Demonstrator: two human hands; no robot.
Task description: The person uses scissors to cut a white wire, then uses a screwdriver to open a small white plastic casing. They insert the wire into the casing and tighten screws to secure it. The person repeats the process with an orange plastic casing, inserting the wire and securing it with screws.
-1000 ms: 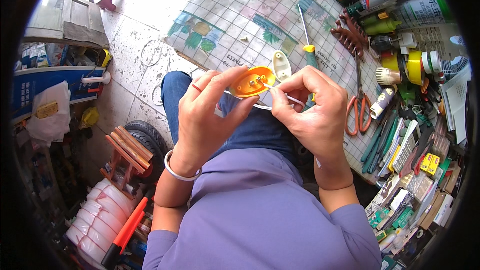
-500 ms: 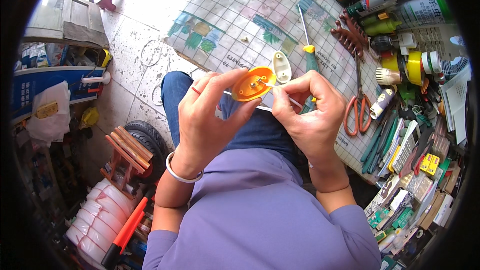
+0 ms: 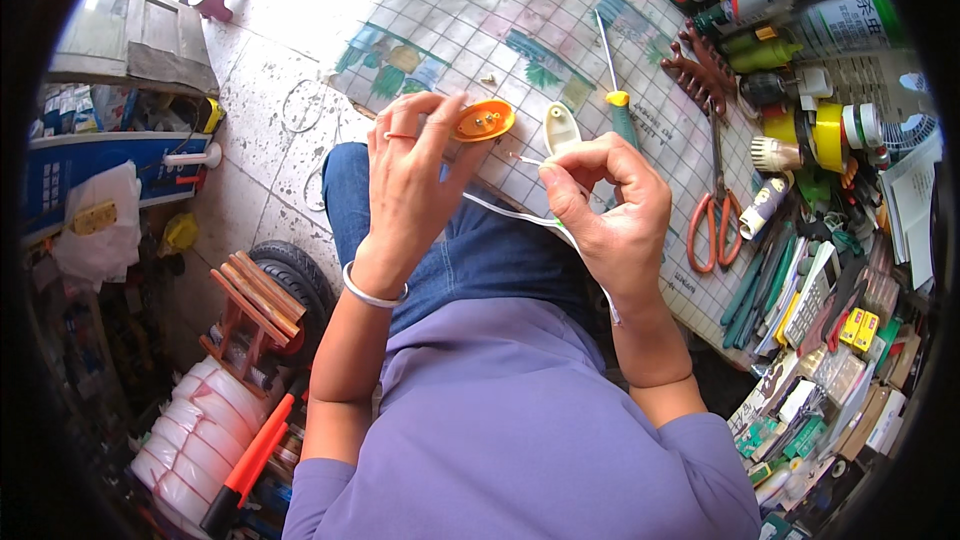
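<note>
My left hand [image 3: 412, 155] grips the left end of an orange oval plastic shell [image 3: 497, 127] between thumb and fingers, over the table's near edge. Small metal terminals show inside the shell's open face. In a pinch, my right hand [image 3: 612, 205] holds a thin white wire [image 3: 527, 160], its bared tip pointing left, apart from the shell. More white cord [image 3: 512, 212] runs across my lap and along my right wrist. Just beyond the right fingers, a cream oval shell half [image 3: 562, 128] lies hollow side up on the table.
On the grid-patterned table cover [image 3: 450, 0] lie a screwdriver [image 3: 622, 115], a tiny brass-coloured piece [image 3: 487, 79] and red-handled pliers [image 3: 716, 230]. Spray cans [image 3: 730, 0], tape rolls and many tools crowd the right side. A wooden stool-like piece [image 3: 258, 295] and wrapped white rolls [image 3: 200, 430] stand at lower left.
My left hand has carried the orange shell away to the upper left, toward the table. The white wire's end, earlier at the shell's terminals, is now apart from it in my right hand.
</note>
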